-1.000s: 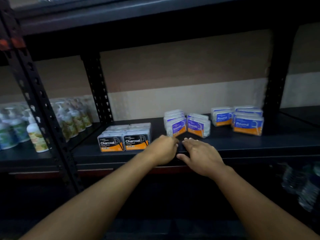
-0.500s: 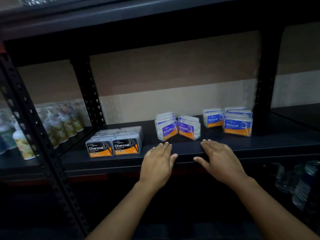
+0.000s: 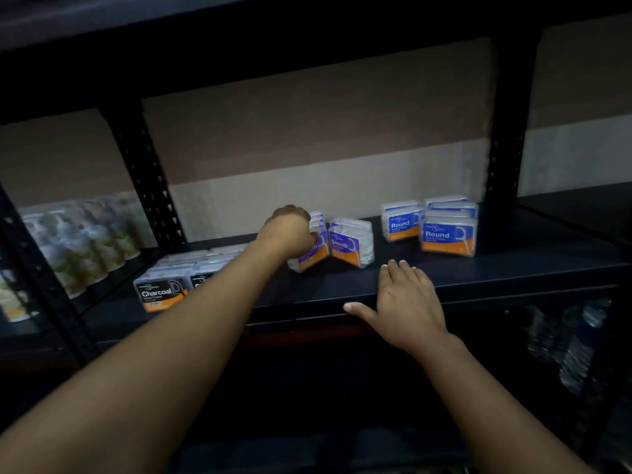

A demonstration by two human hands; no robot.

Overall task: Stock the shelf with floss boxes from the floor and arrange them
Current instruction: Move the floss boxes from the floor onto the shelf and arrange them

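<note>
Far left, on the neighbouring shelf bay, we note a row of pump bottles (image 3: 82,244), blurred, behind a perforated black upright (image 3: 41,282). A second perforated upright (image 3: 150,179) stands at the back left of our bay.

On the dark shelf (image 3: 342,285), leftmost, sit the Charcoal floss boxes (image 3: 160,294), two wide and several deep, front labels at the shelf's front edge. Our left forearm crosses over the right-hand Charcoal box and hides most of it.

Next, the left hand (image 3: 289,230) reaches to the left Smooth floss box stack (image 3: 313,251); its fingers curl over the top of the stack, gripping it. That stack is angled, its face turned right. Just beside it stands the right Smooth floss box (image 3: 350,242), angled the other way, so the two form a V; whether they touch at the front corners we cannot tell.

The right hand (image 3: 407,302) lies flat on the shelf's front lip, fingers straight and together, thumb out to the left, holding nothing.

Bare shelf lies between the Smooth boxes and the Round floss boxes (image 3: 448,234), which stand further right in two groups, one (image 3: 400,222) set back. Beyond them is open shelf up to the right rear upright (image 3: 506,145).

Lower right, below the shelf, we see water bottles (image 3: 578,347), dim.
</note>
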